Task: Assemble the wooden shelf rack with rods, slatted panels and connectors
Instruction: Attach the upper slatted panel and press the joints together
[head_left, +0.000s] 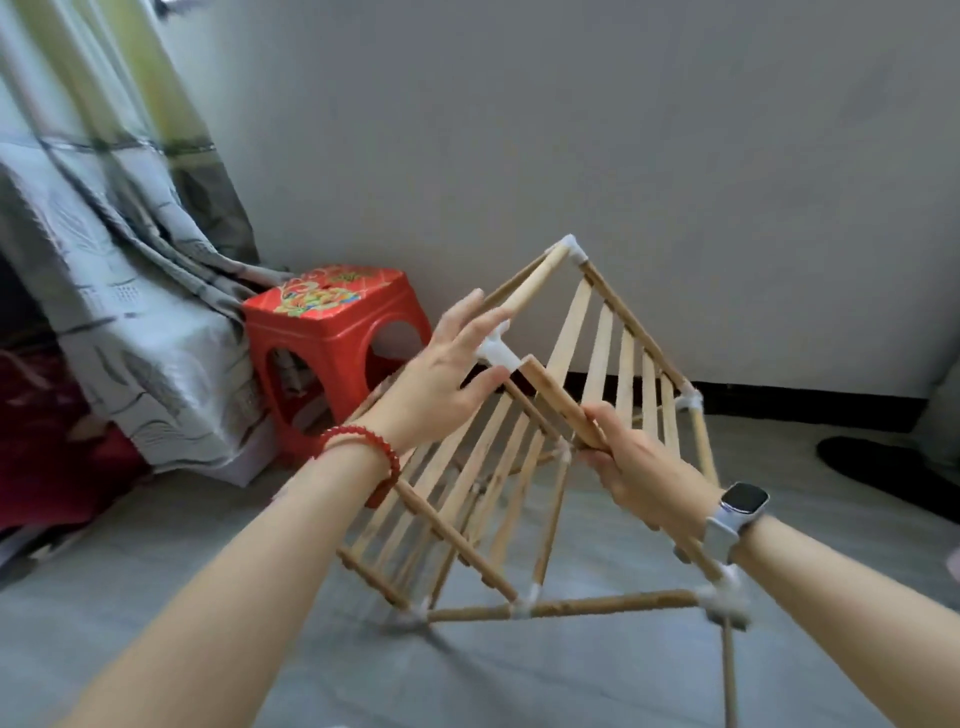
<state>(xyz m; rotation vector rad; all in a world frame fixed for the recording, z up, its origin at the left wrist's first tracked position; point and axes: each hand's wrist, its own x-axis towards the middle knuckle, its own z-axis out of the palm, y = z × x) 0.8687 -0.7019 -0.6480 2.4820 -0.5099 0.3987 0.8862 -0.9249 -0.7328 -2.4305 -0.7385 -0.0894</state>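
The wooden shelf rack (519, 499) stands tilted on the grey floor in front of me, built of rods, two slatted panels and white connectors. One slatted panel (618, 374) faces right, the other (447, 478) slopes down to the left. My left hand (441, 374) has straight fingers that touch a white T-shaped connector (496, 351) at the upper end of a rod. My right hand (639, 467) grips that same wooden rod (558, 402) lower down. A white corner connector (571, 248) caps the top of the frame.
A red plastic stool (332, 343) stands against the wall just left of the rack. Grey patterned curtains (119, 291) hang and drape at the left. A dark object (883, 462) lies on the floor at the right. The white wall (623, 130) is close behind.
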